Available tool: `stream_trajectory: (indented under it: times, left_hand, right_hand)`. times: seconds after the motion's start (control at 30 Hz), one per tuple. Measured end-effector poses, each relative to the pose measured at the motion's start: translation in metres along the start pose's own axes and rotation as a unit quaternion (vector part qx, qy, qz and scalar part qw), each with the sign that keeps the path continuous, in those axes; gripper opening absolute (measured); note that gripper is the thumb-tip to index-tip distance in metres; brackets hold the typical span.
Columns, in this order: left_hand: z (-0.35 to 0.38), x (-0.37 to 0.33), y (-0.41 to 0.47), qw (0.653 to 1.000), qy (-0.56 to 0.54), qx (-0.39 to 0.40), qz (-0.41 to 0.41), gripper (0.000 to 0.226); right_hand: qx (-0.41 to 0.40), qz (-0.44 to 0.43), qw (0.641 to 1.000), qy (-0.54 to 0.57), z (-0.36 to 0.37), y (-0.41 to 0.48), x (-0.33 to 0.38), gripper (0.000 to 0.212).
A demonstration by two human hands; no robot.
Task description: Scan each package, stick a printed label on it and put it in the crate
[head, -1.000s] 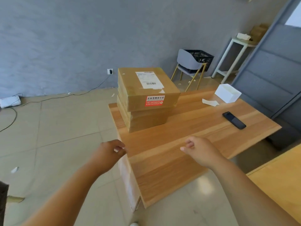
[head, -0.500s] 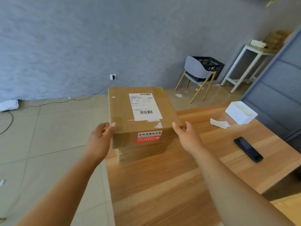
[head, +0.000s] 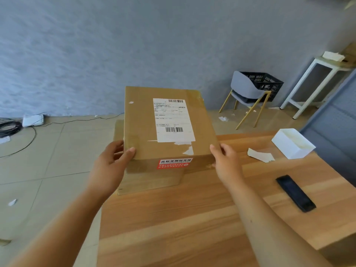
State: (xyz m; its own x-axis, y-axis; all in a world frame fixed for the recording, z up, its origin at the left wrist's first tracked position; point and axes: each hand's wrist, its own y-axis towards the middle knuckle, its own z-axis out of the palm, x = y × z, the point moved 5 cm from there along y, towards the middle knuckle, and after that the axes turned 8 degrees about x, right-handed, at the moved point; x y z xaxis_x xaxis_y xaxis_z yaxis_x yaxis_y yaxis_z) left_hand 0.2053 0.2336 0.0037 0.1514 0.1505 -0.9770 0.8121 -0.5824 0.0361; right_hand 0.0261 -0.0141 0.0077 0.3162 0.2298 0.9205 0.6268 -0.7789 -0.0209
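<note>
1. Versus 0.5 s ago: the box (head: 165,128) is being lifted and skewed off the lower box (head: 150,182), whose left edge is now being exposed.
2. The box is being gripped at both near corners. The left hand (head: 113,164) has its thumb on top and fingers on the side, and the right hand (head: 227,162) is wrapped likewise.
3. The label (head: 173,120) and red sticker (head: 175,163) are being faced to the camera.
4. A paper scrap (head: 260,156), white tray (head: 292,145) and phone (head: 295,193) are being left on the table (head: 192,218), right of the boxes.
5. The crate (head: 264,85) is being held on the chair (head: 244,91), well apart from the box. Its contents cannot be told.

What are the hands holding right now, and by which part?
The top cardboard box: left hand grips its near-left corner, right hand its near-right corner.
</note>
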Motion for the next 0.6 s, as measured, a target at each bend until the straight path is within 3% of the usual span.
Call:
stream_trajectory:
  times: [0.2,0.4,0.6]
  left_hand:
    - [0.1,-0.013,-0.046,0.999,0.025,0.039,0.004,0.04]
    - [0.201,0.02,-0.09,0.988,0.059,0.12,-0.071,0.041]
    - [0.265,0.07,-0.11,0.96,0.125,0.187,-0.165,0.032]
  right_hand:
    - [-0.009,0.015,1.0,0.012,-0.1,-0.021,-0.059,0.017]
    - [-0.003,0.097,0.994,-0.044,-0.176,-0.048,-0.141,0.011]
    - [0.039,0.21,0.968,-0.134,-0.203,-0.054,-0.215,0.051]
